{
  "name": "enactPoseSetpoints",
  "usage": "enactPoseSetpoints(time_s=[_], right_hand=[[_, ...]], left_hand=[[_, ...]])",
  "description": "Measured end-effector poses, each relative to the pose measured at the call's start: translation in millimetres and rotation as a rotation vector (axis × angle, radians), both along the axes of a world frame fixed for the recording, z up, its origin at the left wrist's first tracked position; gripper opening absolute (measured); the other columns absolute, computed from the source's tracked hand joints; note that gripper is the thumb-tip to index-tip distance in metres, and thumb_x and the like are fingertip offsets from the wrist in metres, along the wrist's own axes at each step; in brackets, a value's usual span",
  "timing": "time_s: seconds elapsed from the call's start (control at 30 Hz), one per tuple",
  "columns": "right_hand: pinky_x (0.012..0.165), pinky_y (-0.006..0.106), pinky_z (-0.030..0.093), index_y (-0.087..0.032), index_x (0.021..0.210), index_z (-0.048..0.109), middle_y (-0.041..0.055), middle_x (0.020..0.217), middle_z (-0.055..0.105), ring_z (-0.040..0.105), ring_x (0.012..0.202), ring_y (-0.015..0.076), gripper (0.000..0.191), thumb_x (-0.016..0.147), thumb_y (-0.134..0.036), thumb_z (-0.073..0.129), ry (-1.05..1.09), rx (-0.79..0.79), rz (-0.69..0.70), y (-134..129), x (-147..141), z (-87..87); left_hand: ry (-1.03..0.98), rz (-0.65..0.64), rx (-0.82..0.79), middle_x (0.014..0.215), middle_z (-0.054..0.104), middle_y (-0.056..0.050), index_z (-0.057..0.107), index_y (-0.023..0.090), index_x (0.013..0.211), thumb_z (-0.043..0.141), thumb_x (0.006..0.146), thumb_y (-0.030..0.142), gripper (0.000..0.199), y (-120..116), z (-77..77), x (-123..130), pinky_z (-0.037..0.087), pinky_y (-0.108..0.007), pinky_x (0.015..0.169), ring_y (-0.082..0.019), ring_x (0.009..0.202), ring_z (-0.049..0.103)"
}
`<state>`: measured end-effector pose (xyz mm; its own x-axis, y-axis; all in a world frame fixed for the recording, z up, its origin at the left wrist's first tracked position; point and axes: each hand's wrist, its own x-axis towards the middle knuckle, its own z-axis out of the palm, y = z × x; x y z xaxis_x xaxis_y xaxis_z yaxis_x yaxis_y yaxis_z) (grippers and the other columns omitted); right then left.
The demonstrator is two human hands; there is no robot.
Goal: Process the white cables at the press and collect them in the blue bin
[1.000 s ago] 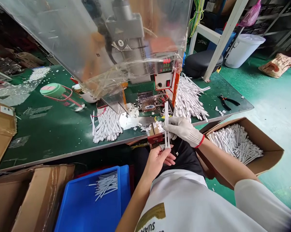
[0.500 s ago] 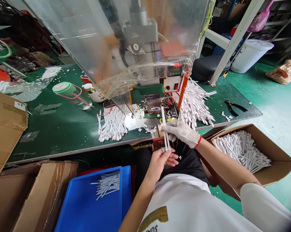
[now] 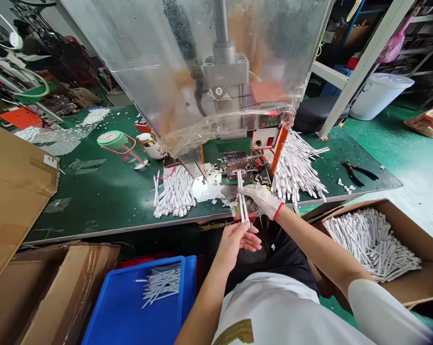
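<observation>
Two narrow white strips [image 3: 243,207] lie side by side between my hands, pointing away from me. Their near ends are pinched between the thumb and fingers of my bare left hand [image 3: 234,242]. Farther up, my right hand [image 3: 262,199], in a white glove with a red cuff, is closed on the same strips. The far tips reach the front of a small dark metal block [image 3: 237,160] under the machine; whether they touch it I cannot tell. Beside my right hand lies a flat metal blade [image 3: 229,191], partly covered, among white scraps.
White strips are piled left [image 3: 176,194] and right [image 3: 295,167] of the machine. A clear shield [image 3: 130,57] hangs over it. Pliers [image 3: 360,173] lie at right. A carton of strips [image 3: 385,203] and a blue bin [image 3: 130,316] flank my lap. A cup [image 3: 112,139] stands left.
The view has shifted, so the bench appears lower and farther right. Both hands have moved left relative to the machine, bringing the strips' far tips to the front of the metal block.
</observation>
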<state>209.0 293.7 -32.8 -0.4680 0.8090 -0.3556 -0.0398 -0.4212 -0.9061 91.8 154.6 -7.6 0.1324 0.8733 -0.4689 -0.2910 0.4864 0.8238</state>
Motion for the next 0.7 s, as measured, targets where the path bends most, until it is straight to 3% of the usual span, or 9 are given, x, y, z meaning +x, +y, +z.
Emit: enactPoseSetpoints(time_s=[0.5,0.7], right_hand=[[0.034,0.016,0.032,-0.016,0.077,0.058,-0.0011,0.056,0.057,0.043,0.038,0.0064,0.037,0.075,-0.049,0.075,0.002,-0.039,-0.019,3.9,-2.3,3.0],[0.035,0.019,0.035,-0.014,0.082,0.066,0.002,0.058,0.06,0.047,0.041,0.0088,0.03,0.08,-0.043,0.07,-0.019,0.012,-0.093,9.4,-7.6,5.0]], left_hand=[[0.002,0.017,-0.006,0.064,0.073,-0.011,0.071,0.009,0.08,0.067,0.077,0.058,0.05,1.0,-0.6,1.4,0.052,-0.026,0.052,-0.022,0.056,0.071],[-0.037,0.019,-0.019,0.07,0.074,-0.012,0.072,0.008,0.094,0.064,0.079,0.064,0.058,4.4,2.4,5.9,0.054,-0.027,0.054,-0.022,0.059,0.072]])
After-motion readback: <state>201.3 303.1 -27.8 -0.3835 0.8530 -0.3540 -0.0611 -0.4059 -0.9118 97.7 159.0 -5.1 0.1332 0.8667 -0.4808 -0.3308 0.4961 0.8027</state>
